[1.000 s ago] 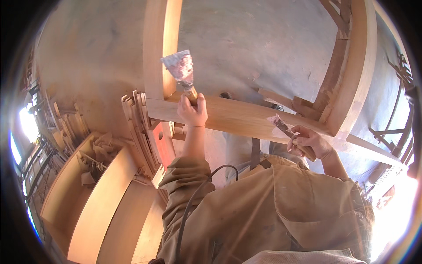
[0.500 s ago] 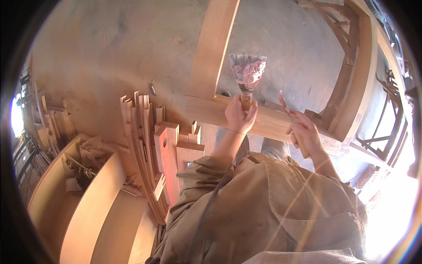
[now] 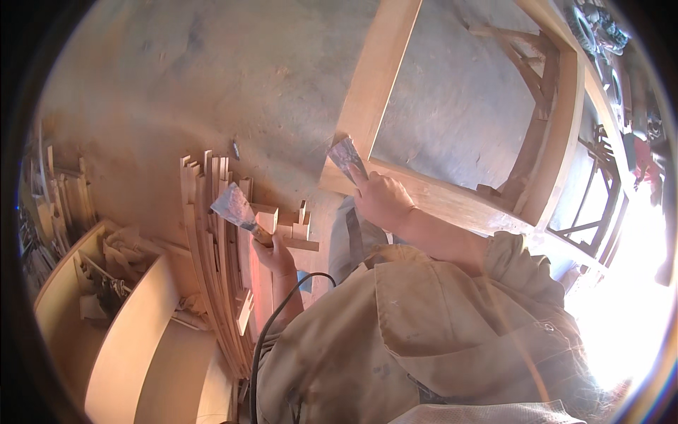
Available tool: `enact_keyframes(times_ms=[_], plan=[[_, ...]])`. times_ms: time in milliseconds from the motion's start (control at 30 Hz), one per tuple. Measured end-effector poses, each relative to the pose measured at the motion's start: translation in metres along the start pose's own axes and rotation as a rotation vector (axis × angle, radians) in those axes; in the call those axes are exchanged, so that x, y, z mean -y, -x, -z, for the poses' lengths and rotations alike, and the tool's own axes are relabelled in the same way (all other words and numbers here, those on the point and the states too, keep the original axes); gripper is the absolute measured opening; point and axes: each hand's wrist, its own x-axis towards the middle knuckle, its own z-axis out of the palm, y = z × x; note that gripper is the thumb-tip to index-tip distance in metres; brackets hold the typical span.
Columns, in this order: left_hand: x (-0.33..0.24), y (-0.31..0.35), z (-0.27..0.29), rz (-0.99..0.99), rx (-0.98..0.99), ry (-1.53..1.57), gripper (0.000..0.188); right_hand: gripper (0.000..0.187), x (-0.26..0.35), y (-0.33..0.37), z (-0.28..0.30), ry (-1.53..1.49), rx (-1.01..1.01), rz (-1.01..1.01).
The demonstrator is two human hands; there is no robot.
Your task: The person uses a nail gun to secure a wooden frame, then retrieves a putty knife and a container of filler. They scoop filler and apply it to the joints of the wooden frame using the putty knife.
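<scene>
My right hand (image 3: 383, 201) is closed round the handle of a putty knife (image 3: 345, 155). That knife's smeared metal blade is over the near left corner of a pale wooden frame (image 3: 378, 71); whether it presses on the wood I cannot tell. Lower and to the left, my left hand (image 3: 275, 256) grips the wooden handle of a second, wider putty knife (image 3: 233, 205). Its blade tilts up and left, with pinkish smears on the side that shows. This blade overlaps the stacked wood strips in view and stands apart from the frame.
Long wood strips (image 3: 201, 233) stand in a bundle at the left. Beyond them is an open wooden cabinet (image 3: 134, 339) with crumpled material inside. A dark cable (image 3: 258, 353) runs beside my jacket. Brown braces (image 3: 526, 71) lie within the frame's far right side; glare fills the right edge.
My left hand has swung left and down with the wider putty knife, whose pink putty clump no longer shows. The right hand has moved left with its putty knife to the frame's corner.
</scene>
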Motion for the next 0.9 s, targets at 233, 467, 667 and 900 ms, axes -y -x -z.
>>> enact_keyframes(times_ms=[233, 467, 667, 900], plan=[[0.007, 0.050, 0.008, 0.182, 0.110, -0.013, 0.013, 0.052, 0.002, 0.012, -0.004, 0.062, 0.107, -0.002], [0.018, 0.071, 0.006, 0.184, 0.072, 0.047, 0.013, 0.037, 0.007, -0.018, 0.028, -0.050, 0.030, -0.131], [0.002, 0.078, -0.001, 0.192, 0.042, 0.023, 0.013, 0.028, 0.022, -0.006, 0.037, -0.063, 0.201, -0.097], [-0.004, 0.088, -0.008, 0.209, 0.058, 0.028, 0.014, 0.033, 0.026, -0.012, 0.031, -0.017, 0.176, -0.068]])
